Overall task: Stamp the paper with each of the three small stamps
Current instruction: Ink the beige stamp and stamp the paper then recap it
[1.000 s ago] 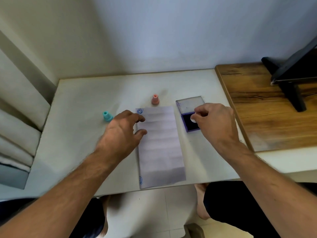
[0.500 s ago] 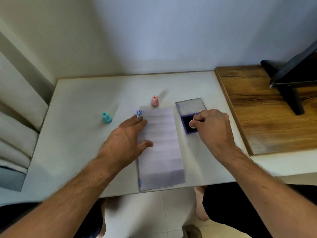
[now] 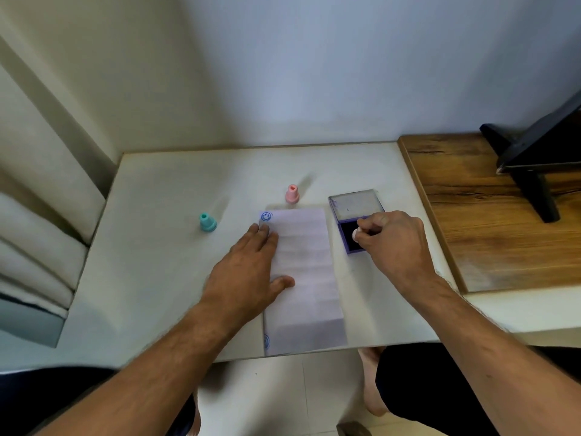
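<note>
Head view: the left hand (image 3: 251, 272) is lying flat and open, pressing the paper (image 3: 303, 278) onto the bench (image 3: 163, 247) — holding nothing. The right hand's (image 3: 393, 243) grip is pinching a white stamp (image 3: 356, 233) over the ink pad (image 3: 352, 237); pink stamp (image 3: 292, 194) and teal stamp (image 3: 207, 222) are standing beyond the left hand.

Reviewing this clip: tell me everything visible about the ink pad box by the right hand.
The ink pad box is a small purple case lying open on the white table, right of the paper. Its clear, plastic-looking lid is folded back flat, away from the person. The near half holds a dark pad in a purple frame. The right hand covers the pad's right part, pressing a small whitish stamp down onto it; only the stamp's edge shows.
</note>
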